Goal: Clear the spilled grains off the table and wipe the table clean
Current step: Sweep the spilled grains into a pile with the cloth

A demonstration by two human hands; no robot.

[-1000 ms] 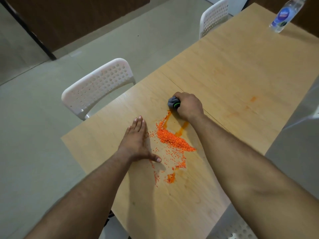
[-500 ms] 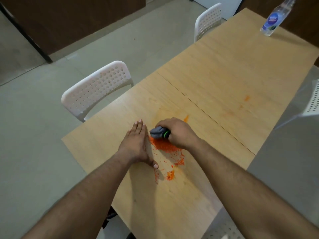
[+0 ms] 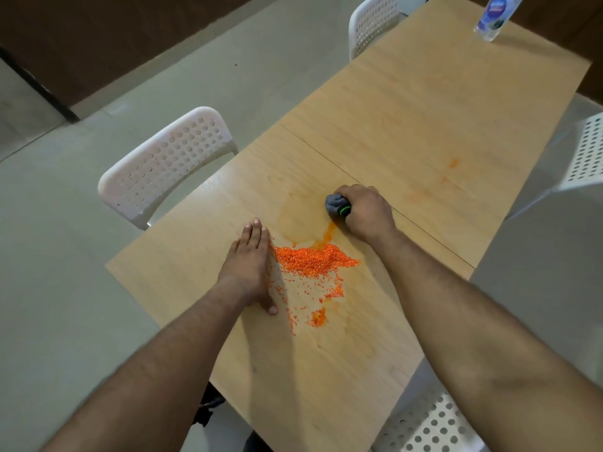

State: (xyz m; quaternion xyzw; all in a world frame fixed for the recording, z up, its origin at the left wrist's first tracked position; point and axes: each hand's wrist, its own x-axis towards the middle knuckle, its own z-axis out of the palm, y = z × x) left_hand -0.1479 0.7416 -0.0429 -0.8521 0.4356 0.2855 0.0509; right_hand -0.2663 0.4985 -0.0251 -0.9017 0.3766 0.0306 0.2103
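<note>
Orange grains lie in a heap on the light wooden table, with loose grains scattered toward me and a wet orange smear beside them. My left hand stands on its edge against the left side of the heap, fingers straight and together. My right hand is closed around a balled grey cloth with a green stripe, pressed on the table just beyond the heap, near the table's seam.
A white perforated chair stands at the table's left side, another farther back, and parts of two more at the right and bottom right. A water bottle stands at the far end. Faint orange stains mark the far tabletop.
My right hand with the cloth swept toward my left hand, pushing grains into a heap, then drew back beyond the heap. My left hand stayed put.
</note>
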